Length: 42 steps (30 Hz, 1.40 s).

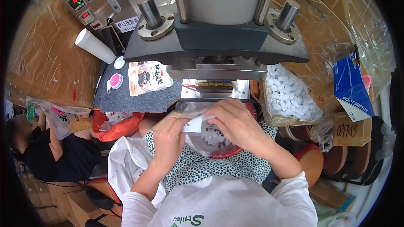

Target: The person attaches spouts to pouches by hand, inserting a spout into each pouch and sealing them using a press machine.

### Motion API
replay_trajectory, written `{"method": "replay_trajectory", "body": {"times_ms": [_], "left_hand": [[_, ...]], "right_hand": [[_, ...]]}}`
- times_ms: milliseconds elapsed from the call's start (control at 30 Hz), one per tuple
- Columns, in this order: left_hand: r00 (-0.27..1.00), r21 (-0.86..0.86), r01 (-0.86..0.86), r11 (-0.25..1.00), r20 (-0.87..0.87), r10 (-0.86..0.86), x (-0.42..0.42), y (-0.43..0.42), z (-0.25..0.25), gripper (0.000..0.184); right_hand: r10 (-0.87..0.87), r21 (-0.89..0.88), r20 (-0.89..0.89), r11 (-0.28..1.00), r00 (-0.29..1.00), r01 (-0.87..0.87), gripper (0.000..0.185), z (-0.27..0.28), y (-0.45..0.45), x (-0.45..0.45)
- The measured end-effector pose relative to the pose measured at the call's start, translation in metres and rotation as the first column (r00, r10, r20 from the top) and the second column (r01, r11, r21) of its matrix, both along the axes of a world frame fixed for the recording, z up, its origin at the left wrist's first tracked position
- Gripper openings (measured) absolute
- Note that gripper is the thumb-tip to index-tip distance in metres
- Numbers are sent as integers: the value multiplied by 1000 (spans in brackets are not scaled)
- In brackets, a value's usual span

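My left hand (168, 136) is closed on the left side of a plastic pouch (193, 125), which has a white panel with dark print. The fingers of my right hand (236, 122) pinch the pouch's upper right edge; their tips are partly hidden. Below my hands, on my lap, rests a red basket (227, 155) lined with a clear bag (213, 139) of small printed pieces. Just beyond my hands is the press's lower sealing bar (215, 86), with the upper metal jaw (216, 72) raised above it.
Left of the press, printed pouches (147, 78), a pink-topped round container (115, 80) and a white cup (95, 45) are on a grey mat (130, 103). At right stand a box of small white pieces (290, 94) and a blue carton (352, 86). Another person (63, 151) sits at far left.
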State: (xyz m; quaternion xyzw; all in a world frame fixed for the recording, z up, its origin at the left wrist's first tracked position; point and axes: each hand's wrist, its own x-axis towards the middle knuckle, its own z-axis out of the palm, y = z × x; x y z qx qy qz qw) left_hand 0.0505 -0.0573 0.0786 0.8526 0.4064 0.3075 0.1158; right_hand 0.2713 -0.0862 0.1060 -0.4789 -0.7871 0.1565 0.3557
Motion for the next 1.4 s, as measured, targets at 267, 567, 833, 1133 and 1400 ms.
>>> {"method": "replay_trajectory", "body": {"times_ms": [267, 567, 833, 1133, 1400], "left_hand": [[979, -304, 197, 932, 103, -173, 20, 3, -35, 18], [979, -199, 203, 959, 75, -191, 24, 5, -33, 20], [980, -727, 182, 662, 189, -62, 39, 18, -45, 19], [757, -879, 410, 245, 477, 446, 73, 50, -37, 29], [977, -807, 40, 589, 154, 144, 3, 108, -34, 40]], "right_hand": [[-72, -249, -226, 968, 972, 14, 20, -17, 1, 20], [-99, -211, -147, 975, 984, 67, 20, -16, -6, 30], [-318, -302, -211, 920, 924, 248, 36, -14, -4, 27], [-89, -254, -360, 967, 929, -6, 25, 16, -33, 8], [412, 31, -840, 687, 353, -726, 22, 78, -50, -20]]}}
